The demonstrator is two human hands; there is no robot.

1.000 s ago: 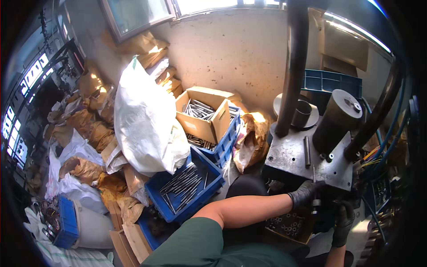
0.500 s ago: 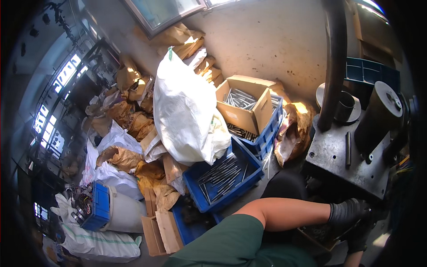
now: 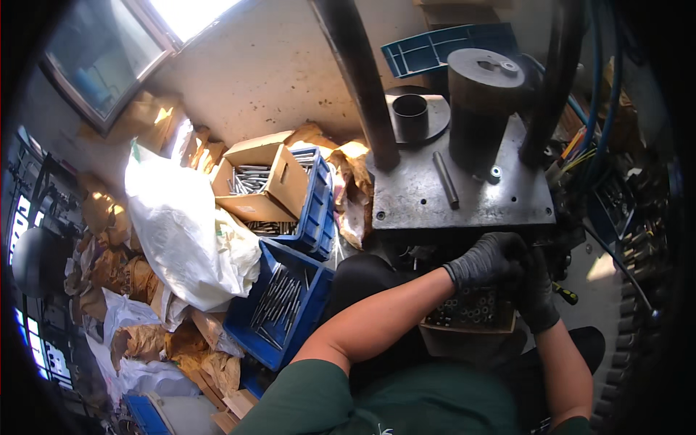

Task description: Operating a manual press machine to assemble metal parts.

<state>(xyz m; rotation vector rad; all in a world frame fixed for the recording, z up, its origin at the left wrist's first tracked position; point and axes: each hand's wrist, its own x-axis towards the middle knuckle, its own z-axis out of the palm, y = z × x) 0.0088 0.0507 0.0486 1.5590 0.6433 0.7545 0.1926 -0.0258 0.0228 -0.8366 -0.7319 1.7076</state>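
My left hand (image 3: 487, 259), in a dark grey glove, is closed just in front of the steel press table (image 3: 406, 211). Beside it my right hand (image 3: 535, 296), gloved alike, is raised with its curled fingers close to the left ones. Whatever they hold between them is lost in shadow. Below the hands is a cardboard box (image 3: 500, 323) of small metal rings or nuts. On the press table lie a steel rod (image 3: 445, 180) and a small ring-shaped metal part (image 3: 495, 174), in front of a thick dark cylinder (image 3: 478, 134).
Two dark columns (image 3: 362, 87) (image 3: 554, 87) rise from the table. On the left, a blue crate (image 3: 250, 341) holds metal rods, near a carton (image 3: 288, 181) of rods and a white sack (image 3: 174, 225). A yellow-and-black handle (image 3: 565, 293) shows right of my right hand.
The view has swung right, bringing the press table to the middle. My hands, earlier low at the right edge, now show together in front of the table.
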